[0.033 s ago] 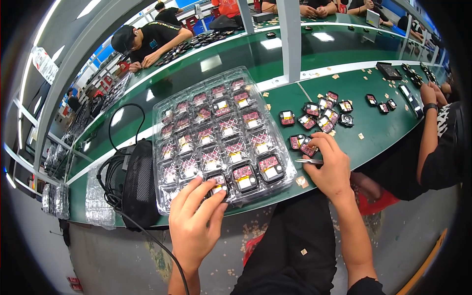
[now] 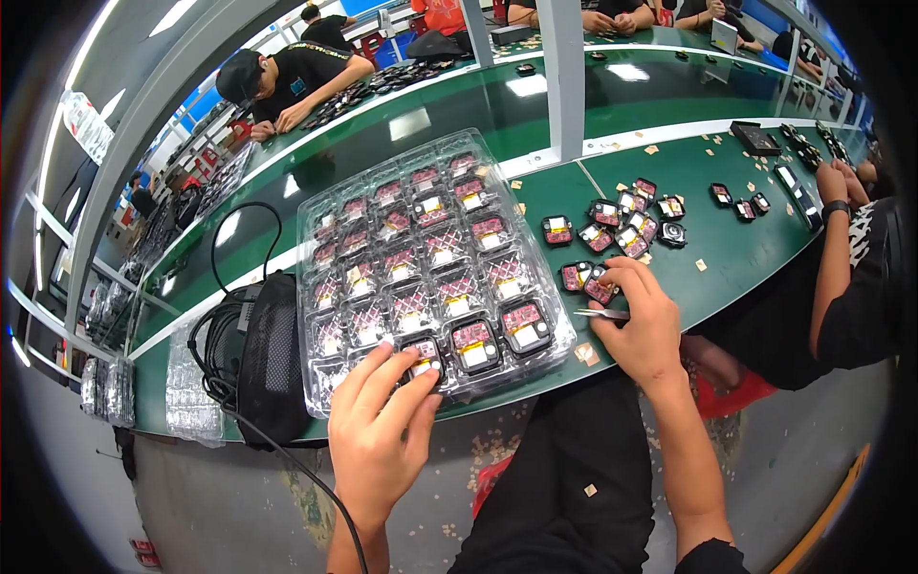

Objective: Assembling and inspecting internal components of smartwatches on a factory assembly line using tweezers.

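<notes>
At the near edge of a clear plastic tray (image 2: pixel 564 337), a person's left hand (image 2: pixel 382 440) is resting its fingertips on a black-rimmed module (image 2: pixel 427 366) sitting in a pocket; whether it is pinching is impossible to tell. Just right of the tray, the right hand (image 2: pixel 643 325) is grasping metal tweezers (image 2: pixel 604 313) while its fingertips are touching a second module (image 2: pixel 600 289). Both are looking light and stiff, probably slick at the shell and fragile across the exposed red board, favoring a hold on opposite sides of the rim. More loose modules (image 2: pixel 638 230) are lying farther right of the tray. Beyond its far left corner, a co-worker in a dark cap (image 2: pixel 239 77) is leaning over another bench.
</notes>
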Tool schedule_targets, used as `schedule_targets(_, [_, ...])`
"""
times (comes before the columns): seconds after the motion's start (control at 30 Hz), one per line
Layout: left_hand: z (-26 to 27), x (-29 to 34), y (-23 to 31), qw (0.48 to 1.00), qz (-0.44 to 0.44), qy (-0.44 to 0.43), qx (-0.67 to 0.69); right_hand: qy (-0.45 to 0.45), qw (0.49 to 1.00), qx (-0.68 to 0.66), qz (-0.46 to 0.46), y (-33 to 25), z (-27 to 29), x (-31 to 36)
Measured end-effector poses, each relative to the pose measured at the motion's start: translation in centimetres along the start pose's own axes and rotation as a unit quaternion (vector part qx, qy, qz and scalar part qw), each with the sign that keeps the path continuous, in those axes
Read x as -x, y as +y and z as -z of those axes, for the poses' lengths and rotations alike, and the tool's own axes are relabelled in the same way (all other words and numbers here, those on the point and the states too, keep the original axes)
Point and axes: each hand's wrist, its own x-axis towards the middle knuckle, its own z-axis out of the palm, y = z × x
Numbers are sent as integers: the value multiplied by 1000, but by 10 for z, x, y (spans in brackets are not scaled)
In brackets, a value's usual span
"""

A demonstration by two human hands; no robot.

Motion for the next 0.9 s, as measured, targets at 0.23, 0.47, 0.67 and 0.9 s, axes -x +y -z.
schedule_targets(0.23, [-2,25,9,989,-62,136,15,75,983,-168,11,-8,23,14])
schedule_targets(0.47, [-50,58,70,697,243,-54,672,-184,881,-418,122,-52,57,53])
schedule_targets(0.67, [-75,74,56,443,315,-163,823,-295,858,-412,81,-50,51,70])
schedule_targets(0.9, [-83,84,54,400,328,-39,855,-199,936,-281,69,-58,43,83])
